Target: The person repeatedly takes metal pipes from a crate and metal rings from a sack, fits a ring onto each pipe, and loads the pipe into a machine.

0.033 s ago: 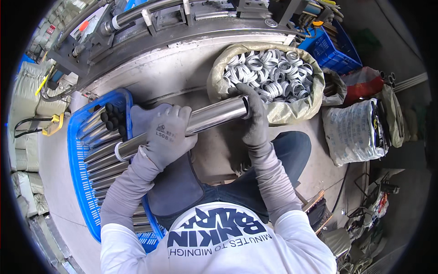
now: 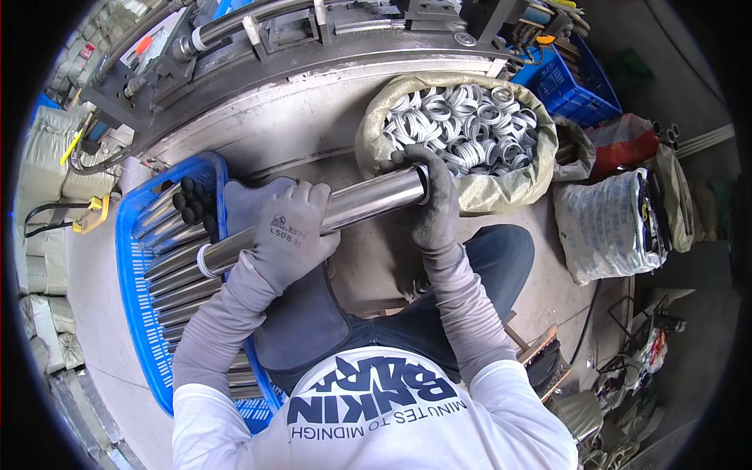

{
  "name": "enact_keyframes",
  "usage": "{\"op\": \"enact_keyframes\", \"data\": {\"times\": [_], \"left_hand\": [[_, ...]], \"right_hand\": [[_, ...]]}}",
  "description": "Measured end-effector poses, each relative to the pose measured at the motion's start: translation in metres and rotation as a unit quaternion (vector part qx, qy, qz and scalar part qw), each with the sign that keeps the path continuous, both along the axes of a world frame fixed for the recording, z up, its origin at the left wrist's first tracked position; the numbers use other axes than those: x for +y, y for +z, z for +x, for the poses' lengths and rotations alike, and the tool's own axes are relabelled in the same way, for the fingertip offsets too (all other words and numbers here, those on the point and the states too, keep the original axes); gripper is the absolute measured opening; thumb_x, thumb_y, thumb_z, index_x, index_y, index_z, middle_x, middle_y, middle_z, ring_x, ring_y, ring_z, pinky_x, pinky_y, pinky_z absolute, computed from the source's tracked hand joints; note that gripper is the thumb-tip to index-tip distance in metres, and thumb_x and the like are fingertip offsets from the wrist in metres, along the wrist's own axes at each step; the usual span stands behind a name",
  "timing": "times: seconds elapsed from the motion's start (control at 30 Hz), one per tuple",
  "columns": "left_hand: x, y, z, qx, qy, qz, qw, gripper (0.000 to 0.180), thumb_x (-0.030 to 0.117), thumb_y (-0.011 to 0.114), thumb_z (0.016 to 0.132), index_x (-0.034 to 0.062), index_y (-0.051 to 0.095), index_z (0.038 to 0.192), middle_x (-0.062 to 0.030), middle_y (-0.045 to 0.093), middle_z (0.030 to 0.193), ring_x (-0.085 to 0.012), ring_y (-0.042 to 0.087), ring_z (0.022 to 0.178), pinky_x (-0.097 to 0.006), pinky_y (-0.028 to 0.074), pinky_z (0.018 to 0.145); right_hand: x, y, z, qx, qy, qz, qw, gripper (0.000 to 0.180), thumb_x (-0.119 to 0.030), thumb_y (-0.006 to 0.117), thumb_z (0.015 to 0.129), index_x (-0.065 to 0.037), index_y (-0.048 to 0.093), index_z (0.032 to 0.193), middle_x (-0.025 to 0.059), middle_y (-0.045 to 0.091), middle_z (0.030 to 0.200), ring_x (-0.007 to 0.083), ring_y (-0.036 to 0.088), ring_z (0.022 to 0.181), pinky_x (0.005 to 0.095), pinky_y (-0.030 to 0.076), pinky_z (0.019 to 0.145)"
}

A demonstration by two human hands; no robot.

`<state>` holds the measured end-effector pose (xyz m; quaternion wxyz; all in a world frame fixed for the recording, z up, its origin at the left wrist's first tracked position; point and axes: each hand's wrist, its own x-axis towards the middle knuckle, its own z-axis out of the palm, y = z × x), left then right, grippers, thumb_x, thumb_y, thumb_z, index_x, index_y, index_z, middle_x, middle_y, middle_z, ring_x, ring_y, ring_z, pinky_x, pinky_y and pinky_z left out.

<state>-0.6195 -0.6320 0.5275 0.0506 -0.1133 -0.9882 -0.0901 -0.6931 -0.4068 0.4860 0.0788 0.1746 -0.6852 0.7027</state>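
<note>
A shiny metal tube (image 2: 372,200) lies slanted across my lap, its right end higher than its left. My left hand (image 2: 294,235), in a grey glove, is closed over the tube's middle. At the right end my gloved right hand (image 2: 435,200) curls round the tube's mouth; a thin rim or ring shows there, and I cannot tell which. A white ring (image 2: 205,260) encircles the tube left of my left hand. The tube's left part rests over a blue basket (image 2: 129,258) of similar metal tubes (image 2: 184,301).
A woven sack (image 2: 372,141) full of white and grey rings stands just beyond my right hand. Behind it runs a metal machine bench (image 2: 235,78). At right are a blue crate (image 2: 560,90) and a white bag (image 2: 599,227). A dark pad (image 2: 301,329) covers my left thigh.
My right hand has shifted very slightly at the tube's mouth, its fingers a little lower. The tube and my left hand look almost the same.
</note>
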Motion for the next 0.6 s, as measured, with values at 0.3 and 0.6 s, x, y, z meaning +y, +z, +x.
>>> {"op": "enact_keyframes", "data": {"times": [0.3, 0.6], "left_hand": [[0.002, -0.001, -0.001, 0.023, -0.021, -0.052, 0.998, 0.044, 0.033, 0.083, 0.076, 0.0097, 0.059, 0.105, -0.0082, 0.064, 0.096, -0.0247, 0.069, 0.093, -0.042, 0.055, 0.078], [0.005, -0.005, -0.006, -0.014, -0.018, -0.057, 0.998, 0.048, 0.033, 0.084, 0.075, 0.0091, 0.060, 0.108, -0.0083, 0.065, 0.099, -0.0251, 0.069, 0.099, -0.041, 0.054, 0.085]], "right_hand": [[0.002, -0.005, -0.008, 0.061, -0.035, 0.070, 0.995, 0.044, -0.027, 0.043, 0.111, 0.006, 0.072, 0.107, 0.0168, 0.073, 0.098, 0.0255, 0.070, 0.092, 0.0352, 0.053, 0.088], [-0.008, -0.013, -0.003, -0.059, -0.061, 0.053, 0.995, 0.033, -0.017, 0.049, 0.108, 0.004, 0.073, 0.101, 0.0153, 0.072, 0.092, 0.0255, 0.068, 0.085, 0.0358, 0.052, 0.083]]}}
